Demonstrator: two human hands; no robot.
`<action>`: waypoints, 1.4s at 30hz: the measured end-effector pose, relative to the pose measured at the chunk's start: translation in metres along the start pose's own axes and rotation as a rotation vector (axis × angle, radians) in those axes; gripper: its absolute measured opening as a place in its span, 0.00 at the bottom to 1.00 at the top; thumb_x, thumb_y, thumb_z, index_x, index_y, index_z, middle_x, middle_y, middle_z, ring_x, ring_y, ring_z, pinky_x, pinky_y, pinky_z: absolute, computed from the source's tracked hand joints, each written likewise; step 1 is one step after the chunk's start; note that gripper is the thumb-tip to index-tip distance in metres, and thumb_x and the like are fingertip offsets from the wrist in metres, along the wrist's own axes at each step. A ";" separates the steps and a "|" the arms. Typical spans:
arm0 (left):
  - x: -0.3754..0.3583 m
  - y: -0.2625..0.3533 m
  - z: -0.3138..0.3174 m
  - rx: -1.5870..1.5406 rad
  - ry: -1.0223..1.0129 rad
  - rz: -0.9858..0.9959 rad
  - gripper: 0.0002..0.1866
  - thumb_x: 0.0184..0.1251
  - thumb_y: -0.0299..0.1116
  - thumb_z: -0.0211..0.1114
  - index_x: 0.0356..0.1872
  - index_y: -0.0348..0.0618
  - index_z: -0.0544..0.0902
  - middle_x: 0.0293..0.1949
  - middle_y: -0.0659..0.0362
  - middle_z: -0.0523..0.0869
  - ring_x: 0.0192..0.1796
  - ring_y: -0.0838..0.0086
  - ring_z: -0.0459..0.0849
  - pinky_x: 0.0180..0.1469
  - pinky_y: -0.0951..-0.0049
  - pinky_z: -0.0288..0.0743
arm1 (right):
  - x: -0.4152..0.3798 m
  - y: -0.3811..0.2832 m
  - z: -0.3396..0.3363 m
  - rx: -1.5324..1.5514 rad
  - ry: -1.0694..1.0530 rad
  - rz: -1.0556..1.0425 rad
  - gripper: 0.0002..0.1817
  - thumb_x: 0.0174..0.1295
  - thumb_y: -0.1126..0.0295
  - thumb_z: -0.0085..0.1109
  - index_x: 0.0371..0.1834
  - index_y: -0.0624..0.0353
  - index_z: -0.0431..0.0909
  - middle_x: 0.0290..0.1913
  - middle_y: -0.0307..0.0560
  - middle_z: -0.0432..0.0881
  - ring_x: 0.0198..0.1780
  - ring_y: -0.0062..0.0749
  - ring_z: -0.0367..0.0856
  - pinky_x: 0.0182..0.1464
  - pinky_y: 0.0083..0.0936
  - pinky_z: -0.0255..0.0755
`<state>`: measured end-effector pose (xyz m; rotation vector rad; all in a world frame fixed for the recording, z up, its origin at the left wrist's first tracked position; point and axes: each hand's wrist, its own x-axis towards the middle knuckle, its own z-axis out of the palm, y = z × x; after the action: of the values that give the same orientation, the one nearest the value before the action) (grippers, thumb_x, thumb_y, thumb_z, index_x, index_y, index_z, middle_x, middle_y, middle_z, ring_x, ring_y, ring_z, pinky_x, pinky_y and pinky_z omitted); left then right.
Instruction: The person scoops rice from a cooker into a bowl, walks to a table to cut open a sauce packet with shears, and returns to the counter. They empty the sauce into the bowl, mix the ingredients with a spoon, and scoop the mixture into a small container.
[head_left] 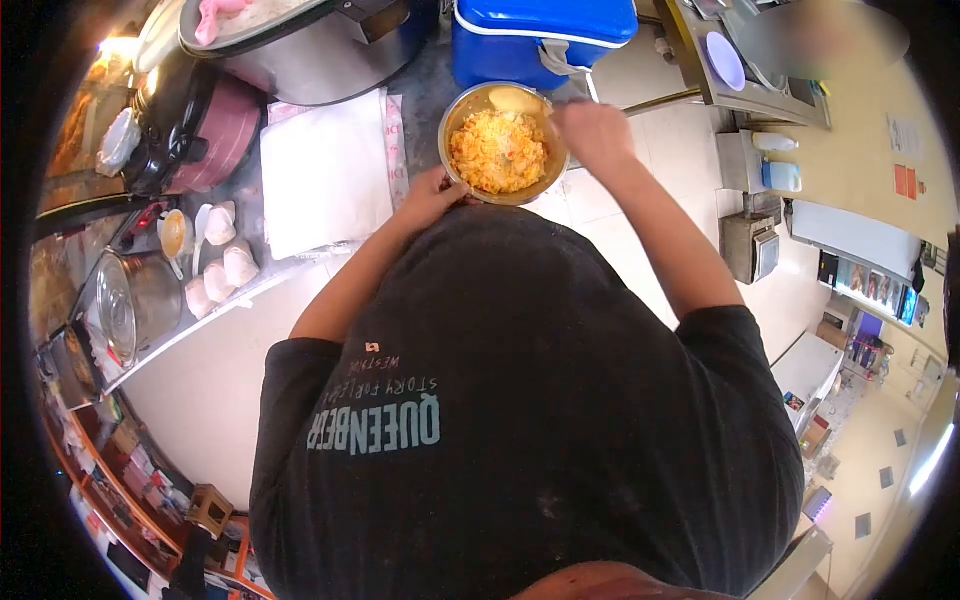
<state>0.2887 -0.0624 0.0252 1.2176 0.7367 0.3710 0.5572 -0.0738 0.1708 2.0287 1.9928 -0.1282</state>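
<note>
A round metal bowl (447, 165) is in front of my body, filled with orange-yellow rice-like food (497, 150) with paler bits on top. My left hand (437, 194) grips its near left rim, the thumb on the edge. At the bowl's right side, my right hand (595, 135) is closed in a fist around the handle end of a yellowish spoon (514, 100). The spoon's broad head rests at the far inner side of the bowl, above the food. Most of the handle is hidden by my fingers.
Behind the bowl stands a blue cooler box (545, 25). White paper sheets (327, 175) lie on the counter to the left, below a large metal rice pot (310, 60). Further left are a pink-and-black cooker (210, 130), eggs (222, 275) and a glass-lidded pot (118, 305).
</note>
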 end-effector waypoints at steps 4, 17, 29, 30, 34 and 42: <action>0.001 0.006 0.004 -0.050 0.023 -0.016 0.12 0.71 0.27 0.60 0.49 0.28 0.77 0.41 0.51 0.88 0.41 0.71 0.90 0.46 0.72 0.83 | 0.012 0.011 0.023 -0.166 -0.023 -0.033 0.11 0.66 0.68 0.53 0.36 0.52 0.87 0.40 0.50 0.89 0.40 0.44 0.90 0.36 0.37 0.84; 0.002 0.001 0.001 -0.070 0.044 0.005 0.12 0.70 0.26 0.62 0.49 0.30 0.77 0.40 0.53 0.88 0.40 0.72 0.90 0.45 0.73 0.83 | -0.052 -0.030 0.081 0.360 -0.066 -0.085 0.26 0.66 0.76 0.49 0.66 0.40 0.76 0.47 0.58 0.83 0.47 0.53 0.85 0.50 0.43 0.80; 0.015 -0.026 -0.004 -0.221 -0.036 -0.042 0.12 0.73 0.25 0.59 0.54 0.32 0.75 0.43 0.54 0.86 0.42 0.69 0.89 0.47 0.73 0.84 | -0.039 0.023 0.040 0.491 -0.273 0.050 0.20 0.66 0.49 0.59 0.45 0.53 0.87 0.41 0.55 0.87 0.42 0.49 0.87 0.45 0.43 0.79; 0.015 -0.027 -0.003 -0.213 -0.040 -0.047 0.13 0.73 0.25 0.59 0.54 0.32 0.75 0.43 0.54 0.86 0.43 0.69 0.89 0.48 0.73 0.84 | -0.032 0.007 0.055 0.370 -0.323 0.011 0.23 0.65 0.46 0.59 0.43 0.56 0.87 0.42 0.55 0.87 0.42 0.50 0.87 0.46 0.44 0.80; 0.010 -0.018 -0.002 -0.171 -0.017 -0.111 0.13 0.74 0.26 0.60 0.54 0.31 0.75 0.43 0.53 0.87 0.43 0.69 0.90 0.48 0.74 0.84 | -0.012 -0.026 0.071 0.170 -0.235 0.121 0.21 0.67 0.49 0.56 0.38 0.57 0.87 0.40 0.54 0.87 0.43 0.49 0.87 0.46 0.42 0.80; 0.006 -0.011 0.000 -0.022 0.013 -0.054 0.12 0.73 0.26 0.59 0.52 0.30 0.76 0.44 0.52 0.87 0.42 0.70 0.90 0.48 0.72 0.83 | -0.020 -0.026 -0.011 0.125 -0.223 0.062 0.17 0.68 0.57 0.55 0.40 0.58 0.87 0.41 0.54 0.88 0.44 0.47 0.88 0.44 0.42 0.82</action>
<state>0.2913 -0.0619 0.0130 1.1729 0.7732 0.3422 0.5290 -0.0900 0.1828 2.0469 1.8239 -0.4561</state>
